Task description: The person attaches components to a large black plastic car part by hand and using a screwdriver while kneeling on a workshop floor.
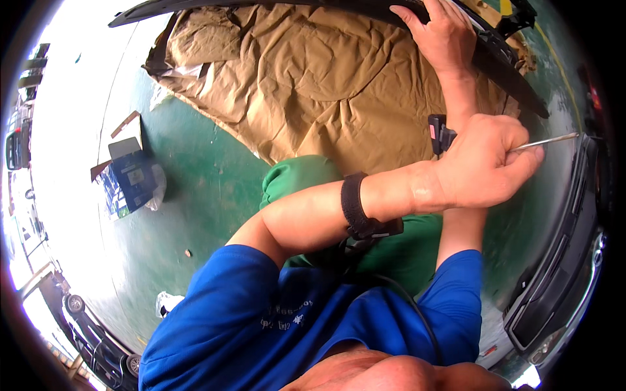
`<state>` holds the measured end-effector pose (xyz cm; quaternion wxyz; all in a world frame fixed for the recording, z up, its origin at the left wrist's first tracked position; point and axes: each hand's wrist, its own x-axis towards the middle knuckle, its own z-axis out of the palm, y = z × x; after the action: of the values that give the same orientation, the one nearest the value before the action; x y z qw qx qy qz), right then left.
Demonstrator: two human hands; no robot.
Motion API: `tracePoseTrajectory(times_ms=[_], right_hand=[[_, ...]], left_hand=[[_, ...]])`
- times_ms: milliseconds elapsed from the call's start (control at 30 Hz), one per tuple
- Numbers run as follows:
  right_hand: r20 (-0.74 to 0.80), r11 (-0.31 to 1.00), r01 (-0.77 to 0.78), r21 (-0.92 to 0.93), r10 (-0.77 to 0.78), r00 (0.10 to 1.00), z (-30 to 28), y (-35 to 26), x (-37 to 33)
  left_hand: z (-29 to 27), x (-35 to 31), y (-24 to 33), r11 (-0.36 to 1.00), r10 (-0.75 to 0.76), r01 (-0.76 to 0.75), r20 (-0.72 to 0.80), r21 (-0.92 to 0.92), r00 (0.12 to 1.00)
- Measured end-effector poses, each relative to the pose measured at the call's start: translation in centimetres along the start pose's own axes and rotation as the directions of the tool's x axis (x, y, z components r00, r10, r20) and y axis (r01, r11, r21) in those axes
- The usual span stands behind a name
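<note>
My left hand point(489, 163) reaches across to the right, its fist closed round a screwdriver point(551, 141). The thin metal shaft points right, while the handle is hidden in my fingers. Farther off, my right hand point(448, 40) lies on a long black car part point(365, 9), which looks like a bumper. Its thumb is spread away from the fingers, and the fingertips run up to the picture's top edge. The black part curves along the far side, over crumpled brown paper point(293, 72). My left forearm passes over my right one.
An opened blue box point(134, 179) with plastic beside it sits on the green floor point(202, 150) at the left. At the right stands a dark car point(561, 254). More cars point(98, 339) are at the far left. A yellow line point(557, 58) marks the floor at the upper right.
</note>
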<state>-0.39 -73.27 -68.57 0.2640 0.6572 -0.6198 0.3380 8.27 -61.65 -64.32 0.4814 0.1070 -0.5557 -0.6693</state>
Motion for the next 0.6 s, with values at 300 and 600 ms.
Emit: tracePoseTrajectory(times_ms=[300,600], right_hand=[[-0.060,1.000,-0.002,-0.022,0.000,0.998,0.0,-0.3,0.1],[-0.019,0.999,-0.043,0.019,0.043,0.999,-0.2,0.1,0.0]], left_hand=[[1.3,-0.8,-0.9,1.000,0.002,-0.003,0.035,0.022,0.999],[1.0,-0.6,-1.1,0.994,-0.107,0.106,0.043,0.026,0.993]])
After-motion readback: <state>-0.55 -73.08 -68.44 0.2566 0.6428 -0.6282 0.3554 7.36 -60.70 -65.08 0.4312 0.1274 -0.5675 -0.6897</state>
